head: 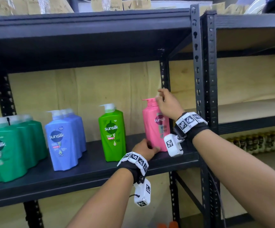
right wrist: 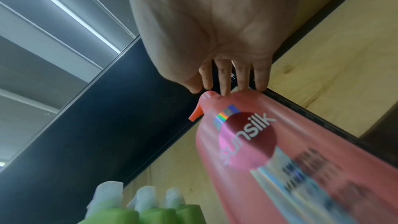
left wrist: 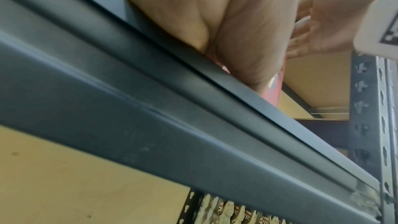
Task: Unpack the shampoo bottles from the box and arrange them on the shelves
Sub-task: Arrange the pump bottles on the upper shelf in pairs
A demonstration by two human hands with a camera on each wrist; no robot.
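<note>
Pink bottle, upright on shelf, right end: my left grip holds its base; my right grip, fingers straight, touches its pump.

Cardboard boxes up top; small dark bottles lower right.

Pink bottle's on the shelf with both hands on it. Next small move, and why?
Probably let go with both hands. The pink bottle stands upright on the shelf, right of the light green bottle; the left hand touches its base, the right hand its pump.
</note>
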